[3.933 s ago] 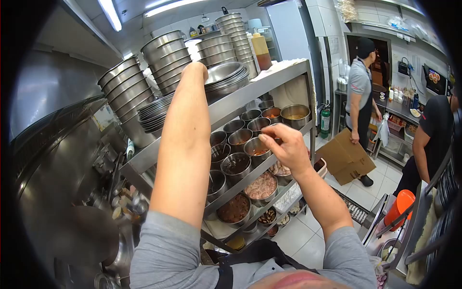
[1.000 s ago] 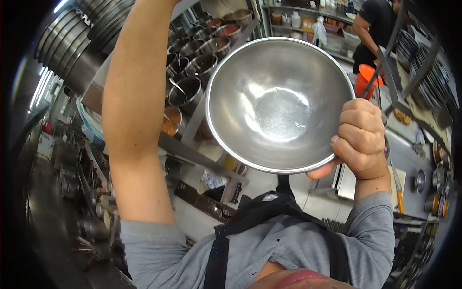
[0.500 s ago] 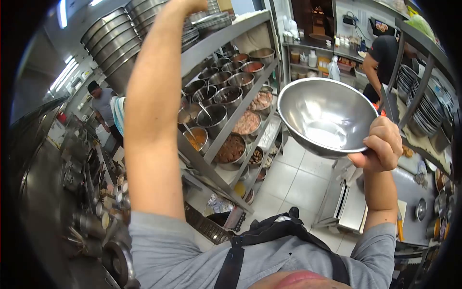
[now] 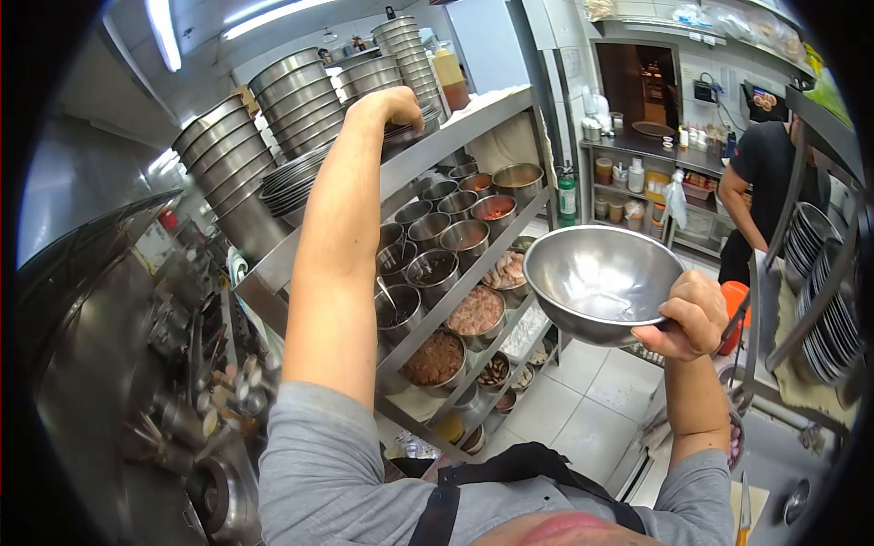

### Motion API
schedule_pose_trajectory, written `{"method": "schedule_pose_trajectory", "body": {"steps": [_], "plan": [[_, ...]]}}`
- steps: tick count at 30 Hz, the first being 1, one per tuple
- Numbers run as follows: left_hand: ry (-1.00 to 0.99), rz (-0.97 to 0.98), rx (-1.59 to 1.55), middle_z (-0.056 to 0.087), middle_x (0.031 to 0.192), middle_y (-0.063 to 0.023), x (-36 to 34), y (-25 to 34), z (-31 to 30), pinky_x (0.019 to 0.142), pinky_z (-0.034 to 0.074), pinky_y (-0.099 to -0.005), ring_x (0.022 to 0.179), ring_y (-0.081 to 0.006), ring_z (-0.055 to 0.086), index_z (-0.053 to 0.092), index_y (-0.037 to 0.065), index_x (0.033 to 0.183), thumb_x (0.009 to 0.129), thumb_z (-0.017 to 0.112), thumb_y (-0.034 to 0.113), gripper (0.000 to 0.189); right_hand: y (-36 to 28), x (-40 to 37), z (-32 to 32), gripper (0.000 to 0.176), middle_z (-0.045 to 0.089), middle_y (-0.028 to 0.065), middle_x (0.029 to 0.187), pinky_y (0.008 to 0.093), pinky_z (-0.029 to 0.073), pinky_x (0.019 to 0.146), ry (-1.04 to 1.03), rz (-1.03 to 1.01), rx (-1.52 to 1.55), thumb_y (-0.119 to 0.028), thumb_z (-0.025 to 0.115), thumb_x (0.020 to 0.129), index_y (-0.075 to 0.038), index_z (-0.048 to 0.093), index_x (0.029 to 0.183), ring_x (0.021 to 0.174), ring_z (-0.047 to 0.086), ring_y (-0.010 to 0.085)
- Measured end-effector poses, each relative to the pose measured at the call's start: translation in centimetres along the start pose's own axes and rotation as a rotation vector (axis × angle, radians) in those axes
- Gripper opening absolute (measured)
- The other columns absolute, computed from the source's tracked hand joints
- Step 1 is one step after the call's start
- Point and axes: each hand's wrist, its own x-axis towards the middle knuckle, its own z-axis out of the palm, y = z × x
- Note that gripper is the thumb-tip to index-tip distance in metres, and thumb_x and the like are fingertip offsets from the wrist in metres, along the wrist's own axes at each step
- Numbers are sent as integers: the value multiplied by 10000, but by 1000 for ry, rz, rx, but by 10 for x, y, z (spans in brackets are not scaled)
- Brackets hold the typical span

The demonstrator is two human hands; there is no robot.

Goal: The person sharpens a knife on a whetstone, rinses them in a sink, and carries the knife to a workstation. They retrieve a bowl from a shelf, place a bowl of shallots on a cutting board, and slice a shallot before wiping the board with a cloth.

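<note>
At the kitchen rack (image 4: 473, 136), the right hand (image 4: 690, 316) clamps the empty bowl (image 4: 596, 278), now lowered to centre right; the left hand (image 4: 393, 102) stays on upper-centre plates (image 4: 419, 124), grip indeterminate.

The bowl (image 4: 596, 278) is right of the rack (image 4: 464, 136) (pots (image 4: 228, 173) stacked on top), a person (image 4: 769, 182) seemingly behind.

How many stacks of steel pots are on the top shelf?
4: wide stack far left, second stack beside it, third stack behind the left hand, tall stack at back. Others may be hidden.
</note>
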Motion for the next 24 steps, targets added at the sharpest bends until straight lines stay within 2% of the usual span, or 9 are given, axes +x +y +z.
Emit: {"method": "schedule_pose_trajectory", "body": {"steps": [3, 6, 13, 15, 16, 18, 22, 24], "plan": [[-98, -10, -155, 671, 1007, -102, 6, -2, -5, 771, 524, -328, 897, -202, 629, 696, 45, 1095, 697, 752, 226, 441, 22, -17, 14, 463, 458, 15, 550, 269, 321, 412, 43, 38, 44, -375, 872, 661, -47, 545, 667, 444, 441, 149], [-150, 3, -104, 656, 968, -95, 9, 6, -13, 742, 523, -302, 856, -186, 612, 686, 35, 1097, 683, 721, 176, 439, 37, -29, 28, 460, 463, 11, 551, 268, 321, 411, 77, 73, 88, -371, 877, 648, -49, 550, 668, 447, 449, 145], [-76, 9, -18, 670, 943, -108, 18, 22, -11, 735, 526, -346, 841, -214, 634, 663, 17, 1117, 669, 697, 146, 467, 61, -45, 57, 438, 470, 2, 542, 268, 333, 407, 61, 99, 166, -352, 890, 607, -72, 555, 650, 443, 468, 148], [-109, 34, -4, 674, 947, -116, 21, 20, -7, 740, 528, -362, 847, -223, 643, 660, 11, 1107, 676, 694, 157, 456, 68, -50, 67, 466, 437, 2, 551, 264, 279, 403, 86, 90, 195, -390, 858, 677, -45, 547, 645, 440, 423, 135], [-143, 50, -56, 662, 890, -105, 22, 18, -6, 704, 514, -356, 801, -215, 627, 667, -3, 1034, 674, 688, 161, 396, 71, -50, 69, 466, 437, 2, 551, 264, 279, 403, 89, 92, 201, -390, 858, 677, -45, 547, 645, 440, 423, 135], [-126, 65, -19, 646, 831, -95, 20, 19, -6, 674, 500, -355, 761, -208, 611, 667, -8, 978, 668, 682, 156, 351, 77, -51, 72, 436, 464, 1, 541, 265, 330, 405, 65, 92, 211, -344, 891, 609, -69, 555, 649, 439, 461, 143], [-119, 73, 47, 567, 668, -78, 18, 25, -10, 594, 452, -351, 649, -194, 551, 657, -15, 836, 646, 664, 142, 247, 88, -59, 88, 462, 435, 0, 544, 264, 278, 404, 109, 98, 251, -393, 855, 680, -47, 549, 645, 437, 424, 135], [-97, 62, 85, 592, 682, -97, 14, 30, -13, 610, 468, -355, 666, -205, 578, 662, -17, 845, 645, 656, 139, 253, 91, -61, 94, 466, 436, 0, 543, 266, 279, 405, 117, 110, 251, -400, 854, 677, -49, 549, 641, 435, 422, 134]]}}
